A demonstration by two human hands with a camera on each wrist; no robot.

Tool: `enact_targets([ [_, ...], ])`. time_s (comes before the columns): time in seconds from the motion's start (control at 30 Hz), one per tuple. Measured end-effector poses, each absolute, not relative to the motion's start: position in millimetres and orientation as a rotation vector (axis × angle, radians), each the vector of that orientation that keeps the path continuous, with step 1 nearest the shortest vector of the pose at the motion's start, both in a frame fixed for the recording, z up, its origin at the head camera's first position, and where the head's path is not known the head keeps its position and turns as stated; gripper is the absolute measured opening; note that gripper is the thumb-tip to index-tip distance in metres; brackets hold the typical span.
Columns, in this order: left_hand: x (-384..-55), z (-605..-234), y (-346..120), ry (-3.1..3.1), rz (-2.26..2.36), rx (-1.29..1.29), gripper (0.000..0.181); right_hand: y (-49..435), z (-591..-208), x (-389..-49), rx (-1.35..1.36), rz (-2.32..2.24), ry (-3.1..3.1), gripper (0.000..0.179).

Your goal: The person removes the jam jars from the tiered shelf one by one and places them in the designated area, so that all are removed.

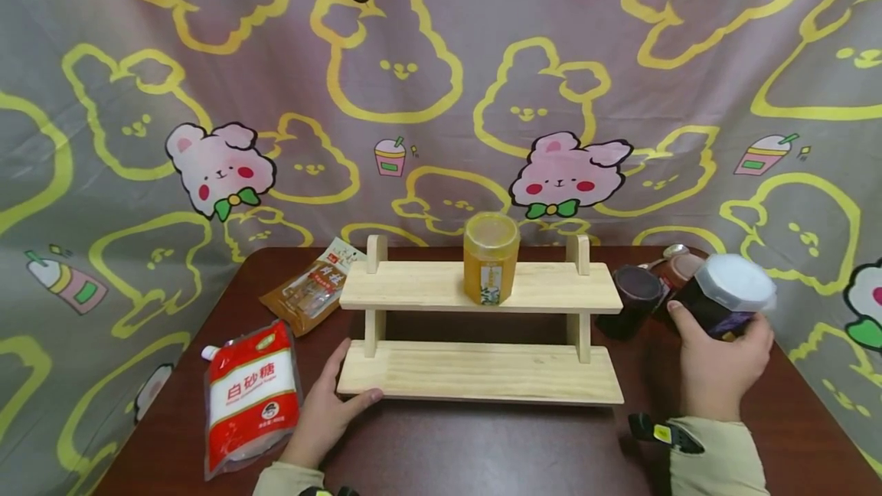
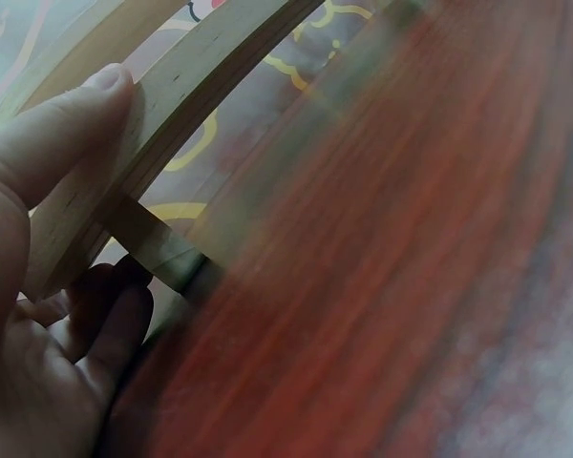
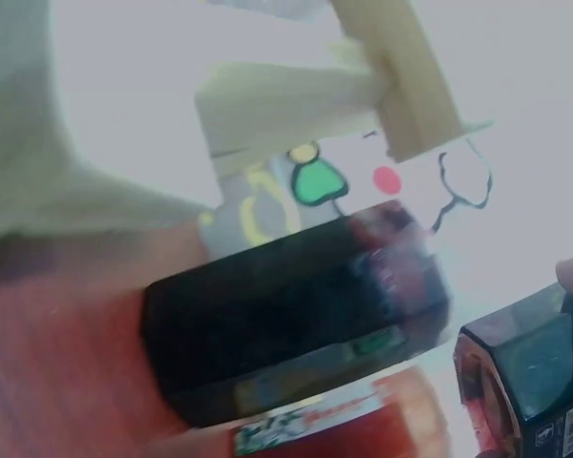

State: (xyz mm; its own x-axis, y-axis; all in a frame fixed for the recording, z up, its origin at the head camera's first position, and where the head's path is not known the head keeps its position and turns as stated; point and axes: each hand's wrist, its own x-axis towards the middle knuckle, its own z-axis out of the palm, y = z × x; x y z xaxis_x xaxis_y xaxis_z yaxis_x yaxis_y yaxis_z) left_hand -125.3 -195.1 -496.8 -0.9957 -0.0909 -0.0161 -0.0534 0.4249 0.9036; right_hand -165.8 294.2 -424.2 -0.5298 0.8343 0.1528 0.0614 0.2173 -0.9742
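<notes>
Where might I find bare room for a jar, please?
Lower shelf: bare right of the left hand. Upper shelf: bare either side of the yellow jar. Table: bare in front of the rack. Crowded: right of the rack, among the jars.

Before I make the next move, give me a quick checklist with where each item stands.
1. Left grip on the rack: ok, holding the lower shelf's left end.
2. Right grip on the white-lidded jar: ok, thumb and fingers around it.
3. White-lidded jar apart from the dark-topped jar: ok, the right wrist view shows a gap.
4. Honey jar upright on the top shelf: ok.
5. Packet not touching the rack: cannot tell.
</notes>
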Motion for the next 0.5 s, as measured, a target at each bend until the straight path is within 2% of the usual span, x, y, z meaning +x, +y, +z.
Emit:
enact_targets([
  [0.5, -123, -492, -194, -2.6, -1.678, 0.096, 0.107, 272, -401, -154, -0.704, 1.461, -1.856, 0.082],
])
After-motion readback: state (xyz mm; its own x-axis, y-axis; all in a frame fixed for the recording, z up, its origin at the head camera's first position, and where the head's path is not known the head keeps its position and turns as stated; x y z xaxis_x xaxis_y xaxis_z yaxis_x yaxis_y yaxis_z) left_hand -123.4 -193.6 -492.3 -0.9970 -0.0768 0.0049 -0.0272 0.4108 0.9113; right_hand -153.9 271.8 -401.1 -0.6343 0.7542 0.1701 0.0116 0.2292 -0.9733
